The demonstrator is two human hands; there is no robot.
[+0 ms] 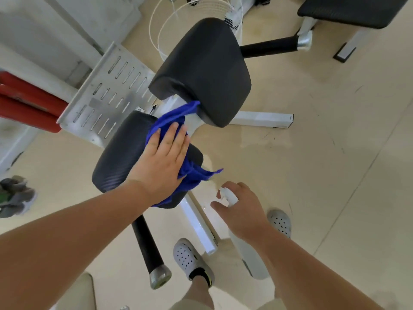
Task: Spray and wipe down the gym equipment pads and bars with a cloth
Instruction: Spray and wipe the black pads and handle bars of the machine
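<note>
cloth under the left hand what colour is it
The cloth is bright blue, seen best in the head view.

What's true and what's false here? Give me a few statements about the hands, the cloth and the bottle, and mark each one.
1. The left hand lies flat on the blue cloth, on the near black pad. True.
2. The right hand is empty. False: its fingers hold a white spray bottle.
3. The blue cloth lies on the floor. False: it is on the pad, under the left hand.
4. A black bar with a silver end cap sticks out below the near pad. True.
5. The person is barefoot. False: they wear grey clogs.
</note>
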